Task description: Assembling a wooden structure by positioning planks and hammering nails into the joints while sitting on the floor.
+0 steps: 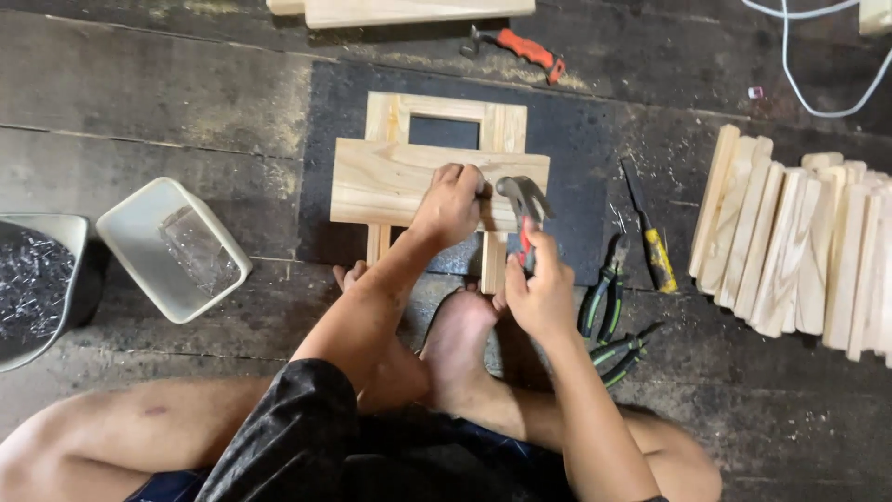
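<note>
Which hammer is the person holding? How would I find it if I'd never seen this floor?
Find the dark mat in the middle of the floor, with the pale wooden frame on it. Over the frame's right side, the right hand grips a hammer with a grey metal head. The other hammer lies alone higher up, untouched.

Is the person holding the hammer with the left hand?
No, the hammer is in the right hand; the left hand rests on the wooden board.
</note>
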